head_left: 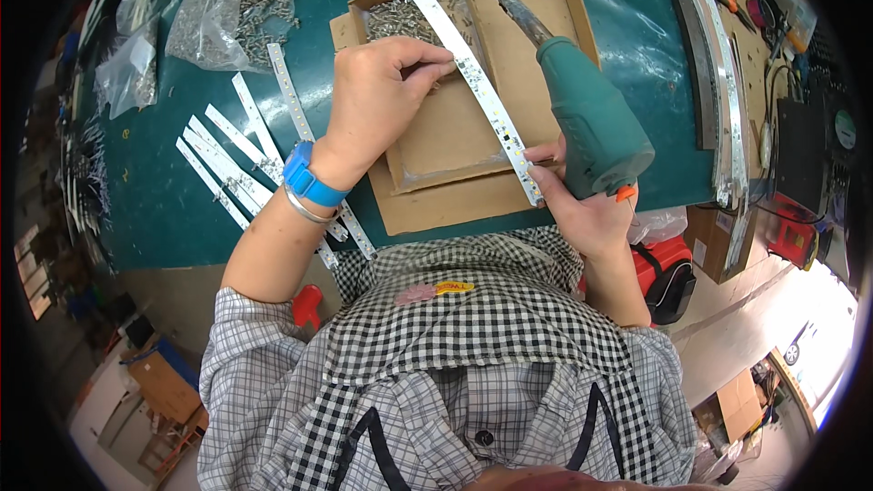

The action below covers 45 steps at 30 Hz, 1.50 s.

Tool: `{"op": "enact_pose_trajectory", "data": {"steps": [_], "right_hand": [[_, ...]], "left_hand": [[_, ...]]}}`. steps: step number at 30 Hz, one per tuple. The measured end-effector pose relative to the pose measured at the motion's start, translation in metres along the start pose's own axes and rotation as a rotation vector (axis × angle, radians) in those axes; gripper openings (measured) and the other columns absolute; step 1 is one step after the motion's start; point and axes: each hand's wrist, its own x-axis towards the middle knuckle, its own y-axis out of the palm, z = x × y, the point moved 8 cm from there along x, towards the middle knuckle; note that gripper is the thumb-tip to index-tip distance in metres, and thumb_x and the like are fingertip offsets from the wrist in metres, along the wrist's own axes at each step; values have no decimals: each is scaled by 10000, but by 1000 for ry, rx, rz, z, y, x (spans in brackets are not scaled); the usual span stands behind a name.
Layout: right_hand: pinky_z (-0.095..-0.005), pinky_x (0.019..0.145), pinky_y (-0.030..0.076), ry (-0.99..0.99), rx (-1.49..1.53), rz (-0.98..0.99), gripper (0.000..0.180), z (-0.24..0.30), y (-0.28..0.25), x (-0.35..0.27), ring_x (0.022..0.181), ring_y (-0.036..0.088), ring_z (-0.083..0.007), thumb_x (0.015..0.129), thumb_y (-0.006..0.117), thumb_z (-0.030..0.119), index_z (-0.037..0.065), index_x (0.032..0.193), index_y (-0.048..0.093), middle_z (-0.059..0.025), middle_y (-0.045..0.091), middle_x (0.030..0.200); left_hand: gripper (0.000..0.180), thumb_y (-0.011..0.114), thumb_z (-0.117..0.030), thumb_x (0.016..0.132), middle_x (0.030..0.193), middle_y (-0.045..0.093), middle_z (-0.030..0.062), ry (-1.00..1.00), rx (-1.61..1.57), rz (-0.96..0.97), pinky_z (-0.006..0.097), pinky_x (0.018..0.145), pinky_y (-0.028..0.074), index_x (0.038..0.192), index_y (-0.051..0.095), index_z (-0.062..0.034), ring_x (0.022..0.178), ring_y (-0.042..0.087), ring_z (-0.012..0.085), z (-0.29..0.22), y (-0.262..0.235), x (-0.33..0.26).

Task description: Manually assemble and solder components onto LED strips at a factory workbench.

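Between the two hands one white strip (pixel 464 64), long axis slanting away leftward, left hand (pixel 382 95) pinching it, right hand (pixel 582 205) gripping one green screwdriver (pixel 582 100), six strips (pixel 245 159) beside left wrist.

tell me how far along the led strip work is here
Nothing shows as finished. In hand: the left hand pins one long white LED strip across the cardboard tray, while the right hand steadies its near end and holds the green power screwdriver. Left: several loose strips wait on the green table, with screws in the tray.
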Motion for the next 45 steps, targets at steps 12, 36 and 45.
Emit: {"op": "enact_pose_trajectory", "data": {"steps": [12, 36, 45], "right_hand": [[-246, 593, 573, 30, -29, 54, 392, -7, -2, -2, 924, 686, -231, 786, 638, -190, -39, 1119, 497, -62, 498, 1001], [-265, 707, 539, 112, 82, -128, 194, 1, -8, 2, 760, 677, -133, 759, 747, -20, 0, 942, 689, -40, 724, 824], [-279, 546, 540, 47, 405, -67, 547, 20, -39, -15, 680, 610, -165, 777, 722, -38, -67, 1274, 493, -174, 610, 1068]], "left_hand": [[126, 728, -1, 756, 827, 727, 111, 85, -3, -36, 286, 620, 547, 875, 755, -34, 700, 704, 216, -10, -2, 2], [117, 707, 11, 804, 810, 735, 88, 88, 73, -34, 245, 602, 539, 911, 737, -26, 678, 701, 147, -10, 5, 0], [91, 740, -31, 794, 776, 734, 87, -9, 8, -18, 239, 585, 534, 885, 743, -29, 651, 699, 138, -5, 1, 0]]}}
